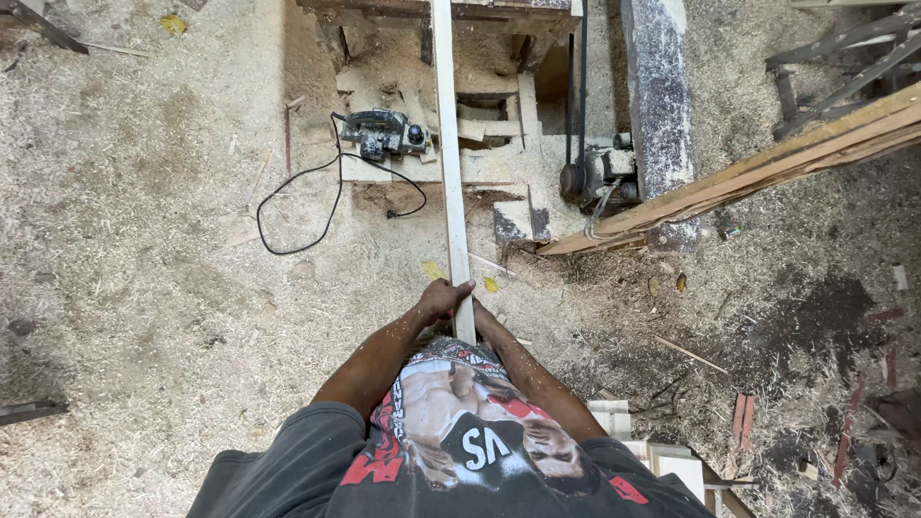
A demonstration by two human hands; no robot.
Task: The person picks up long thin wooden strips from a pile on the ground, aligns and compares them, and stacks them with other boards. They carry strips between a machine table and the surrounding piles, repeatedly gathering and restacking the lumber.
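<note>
Where sawdust (144, 240) blankets the floor

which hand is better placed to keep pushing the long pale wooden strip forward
Left, probably: the left hand wraps over the long pale wooden strip from above, while the right hand sits mostly hidden behind it.

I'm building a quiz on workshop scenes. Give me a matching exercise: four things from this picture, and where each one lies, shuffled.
Things:
1. long pale plank
2. electric planer
3. black cable
4. small motor

Places:
A. looped over the sawdust, left of the plank
B. on a pale board just left of the plank
C. held by both hands at its near end
D. right of the plank, beside a dark upright beam

Pairs: 1-C, 2-B, 3-A, 4-D
</note>
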